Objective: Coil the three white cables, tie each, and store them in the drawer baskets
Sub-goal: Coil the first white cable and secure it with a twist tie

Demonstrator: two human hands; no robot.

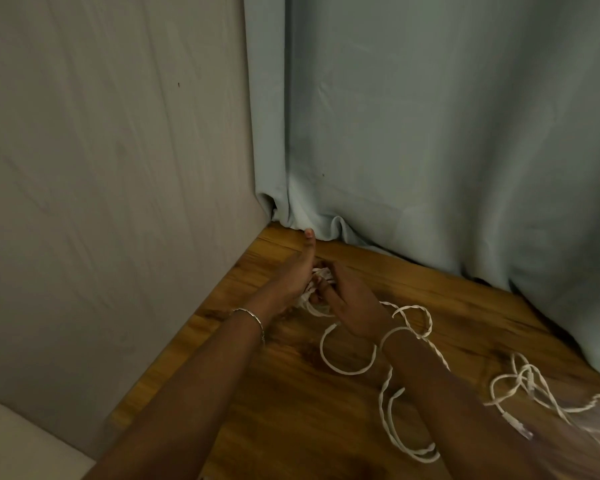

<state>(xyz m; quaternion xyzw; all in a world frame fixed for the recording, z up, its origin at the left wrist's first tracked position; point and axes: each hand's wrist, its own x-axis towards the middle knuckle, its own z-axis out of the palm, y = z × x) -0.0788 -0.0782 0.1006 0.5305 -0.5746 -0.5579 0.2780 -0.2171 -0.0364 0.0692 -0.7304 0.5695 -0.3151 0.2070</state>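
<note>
Both hands meet over the wooden table near its far corner. My left hand grips a small bundle of coiled white cable, with the thumb pointing up. My right hand pinches the same bundle from the right. The loose length of this twisted white cable trails back in loops under my right forearm. A second white cable lies tangled at the right, with a plug end on it. No drawer baskets are in view.
A grey wall runs along the table's left edge. A pale blue curtain hangs behind the table and down its right side. Clear plastic film lies at the lower right corner.
</note>
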